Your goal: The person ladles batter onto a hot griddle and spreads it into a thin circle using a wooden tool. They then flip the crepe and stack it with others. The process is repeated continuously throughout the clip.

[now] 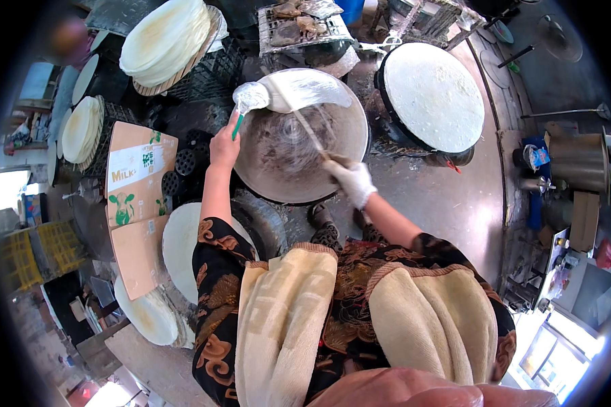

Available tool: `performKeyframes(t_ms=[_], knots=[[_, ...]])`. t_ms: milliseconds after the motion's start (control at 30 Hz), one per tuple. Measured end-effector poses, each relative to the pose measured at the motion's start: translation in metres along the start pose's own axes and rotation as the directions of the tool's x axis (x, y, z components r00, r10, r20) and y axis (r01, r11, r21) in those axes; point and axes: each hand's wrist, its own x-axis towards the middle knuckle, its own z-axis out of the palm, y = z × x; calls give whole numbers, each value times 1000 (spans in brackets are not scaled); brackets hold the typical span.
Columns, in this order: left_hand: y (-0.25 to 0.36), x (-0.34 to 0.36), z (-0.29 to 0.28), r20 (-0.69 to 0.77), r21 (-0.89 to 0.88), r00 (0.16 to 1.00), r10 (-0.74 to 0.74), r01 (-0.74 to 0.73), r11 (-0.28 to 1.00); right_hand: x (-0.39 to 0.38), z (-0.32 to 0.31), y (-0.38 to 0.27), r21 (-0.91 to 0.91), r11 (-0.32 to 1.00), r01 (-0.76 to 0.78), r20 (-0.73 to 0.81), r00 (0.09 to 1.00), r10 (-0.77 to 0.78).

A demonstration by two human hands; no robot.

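Observation:
A large round griddle [265,159] sits in front of me, with white batter [316,88] spread over its far part. My left hand [224,146] is closed around the green handle of a batter-coated ladle [251,97], whose round head is over the griddle's far left edge. In a white glove, my right hand [349,180] grips a thin wooden stick [307,129] that reaches across the griddle into the batter. Motion blurs the stick, and its far end is hard to make out. To the right, a second griddle carries a white flatbread [433,97] covering nearly its whole face.
A tall stack of flatbreads [166,41] rests on a slatted round tray at the far left. More flatbreads [83,132] lie below it and beside my left arm. A cardboard sheet [134,254] stands at left. Behind the griddle is a rack [305,30] holding dark lumps.

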Motion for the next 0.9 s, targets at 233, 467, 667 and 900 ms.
performKeyframes(t_ms=[233,467,667,900], knots=[[14,-19,2,-31,-11,998,-50,49,999,5,-28,-11,-102,992,-77,-27,997,75],[14,-61,-2,-131,38,967,-219,226,973,30,-12,-14,-149,986,-80,243,963,115],[33,-97,1,-181,8,946,-267,273,962,77,-118,-50,-306,952,18,217,975,52],[61,-113,7,-208,15,869,-448,461,887,60,-56,-40,-433,899,71,506,844,177]])
